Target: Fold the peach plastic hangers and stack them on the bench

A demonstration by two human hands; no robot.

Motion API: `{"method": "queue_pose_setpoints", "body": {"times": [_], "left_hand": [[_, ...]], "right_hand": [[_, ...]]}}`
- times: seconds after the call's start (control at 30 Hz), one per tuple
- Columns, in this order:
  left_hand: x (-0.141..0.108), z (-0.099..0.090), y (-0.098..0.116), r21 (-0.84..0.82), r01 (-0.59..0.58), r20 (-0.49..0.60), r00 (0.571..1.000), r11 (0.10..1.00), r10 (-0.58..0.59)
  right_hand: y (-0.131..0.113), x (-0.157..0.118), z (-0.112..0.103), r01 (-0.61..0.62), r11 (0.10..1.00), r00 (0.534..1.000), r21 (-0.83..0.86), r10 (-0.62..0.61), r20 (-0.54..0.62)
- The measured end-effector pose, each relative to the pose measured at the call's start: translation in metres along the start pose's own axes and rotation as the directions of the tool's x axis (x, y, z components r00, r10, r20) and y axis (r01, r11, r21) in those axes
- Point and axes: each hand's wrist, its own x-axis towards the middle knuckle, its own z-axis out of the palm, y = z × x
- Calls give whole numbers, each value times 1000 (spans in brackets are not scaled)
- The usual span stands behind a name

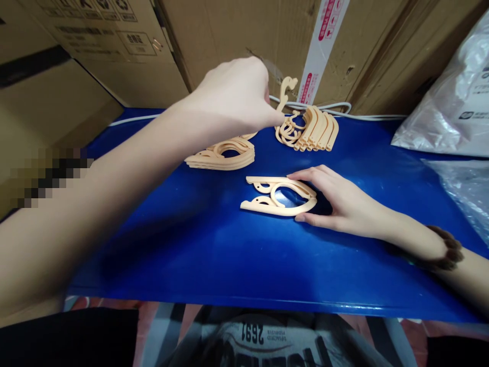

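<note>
My left hand (244, 94) is closed in a pinch on a beige plastic hanger hook (284, 93), lifted at the near side of the parts pile. Loose hanger hooks (287, 133) lie beneath it, beside a row of curved hanger arms (318, 130). My right hand (338, 201) grips a folded beige hanger (305, 210) lying flat on the blue table, thumb on its near edge and fingers on its far edge. Partly behind my left forearm sits a stack of similar folded hanger pieces (225, 162).
The blue table (229, 255) has cardboard boxes (237, 30) along its back and left. A white cable (367, 118) runs across the rear. Plastic bags (451, 107) lie at the right. My lap shows below the table's front edge.
</note>
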Motion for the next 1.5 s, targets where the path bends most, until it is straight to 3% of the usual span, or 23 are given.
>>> {"method": "queue_pose_setpoints", "body": {"times": [0.2,0.37,0.5,0.63,0.77,0.93,1.1,1.2,1.3,1.37,1.4,1.5], "left_hand": [[-33,-5,9,-42,22,-4,1000,999,-22],[-42,-5,6,-67,20,-12,1000,998,-21],[-21,-5,-3,-62,86,23,996,994,-84],[19,8,-18,-9,116,-58,992,993,-116],[49,27,-28,36,235,47,970,971,-237],[57,41,-37,89,241,167,953,966,-253],[39,33,-40,168,252,46,964,953,-263],[14,21,-28,92,187,-64,981,978,-181],[-13,8,-14,37,153,-82,985,988,-149],[-29,0,-8,-115,84,90,993,990,-74],[-37,-2,-6,-228,62,230,973,972,-8],[-59,0,-1,-528,62,509,822,847,257]], "right_hand": [[0,0,-1,-2,1000,1000,-3,2,-8],[0,1,0,-2,1000,1000,3,2,-9],[0,1,0,-5,1000,1000,1,5,-3],[0,1,0,-2,1000,1000,2,2,-3],[0,1,1,7,1000,1000,2,-7,-9],[-2,0,0,3,1000,999,12,-3,-44],[-5,1,-4,-35,999,991,-7,34,-130],[-6,1,-5,-51,999,976,-19,45,-215],[-8,1,-6,-58,998,960,-19,51,-277],[-10,0,-7,-95,995,942,26,99,-321],[-11,-1,-8,-132,989,925,71,149,-350],[-11,-2,-12,-240,928,830,287,349,-436]]}}
